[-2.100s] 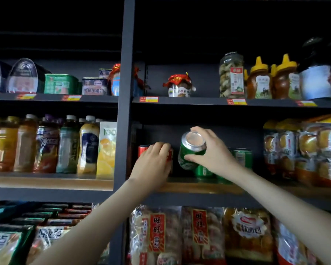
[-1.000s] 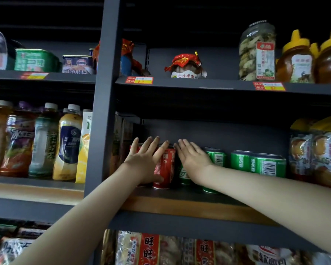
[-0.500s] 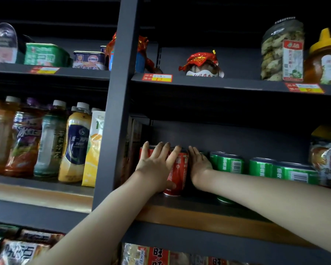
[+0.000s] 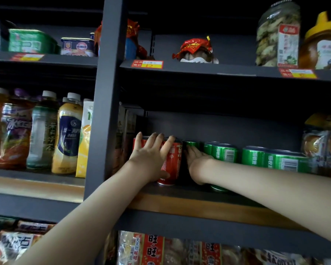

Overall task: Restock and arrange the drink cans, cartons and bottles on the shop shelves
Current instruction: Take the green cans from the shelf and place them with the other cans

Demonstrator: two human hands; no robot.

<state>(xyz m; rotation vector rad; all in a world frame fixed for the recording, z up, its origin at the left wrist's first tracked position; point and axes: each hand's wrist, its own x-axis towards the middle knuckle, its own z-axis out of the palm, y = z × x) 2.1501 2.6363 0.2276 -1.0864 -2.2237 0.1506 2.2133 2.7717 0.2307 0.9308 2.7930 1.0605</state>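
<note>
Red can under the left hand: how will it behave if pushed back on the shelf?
The red can looks like rigid metal, so it should slide rather than deform under the flat left hand. It stands upright, tall and narrow: a high push may tip it; low is safer. Its smooth round wall could slip sideways towards the green cans.

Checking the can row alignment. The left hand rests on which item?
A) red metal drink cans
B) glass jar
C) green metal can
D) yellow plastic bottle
A: the left hand lies with straight fingers across the red metal drink cans, beside the green metal cans.
</note>
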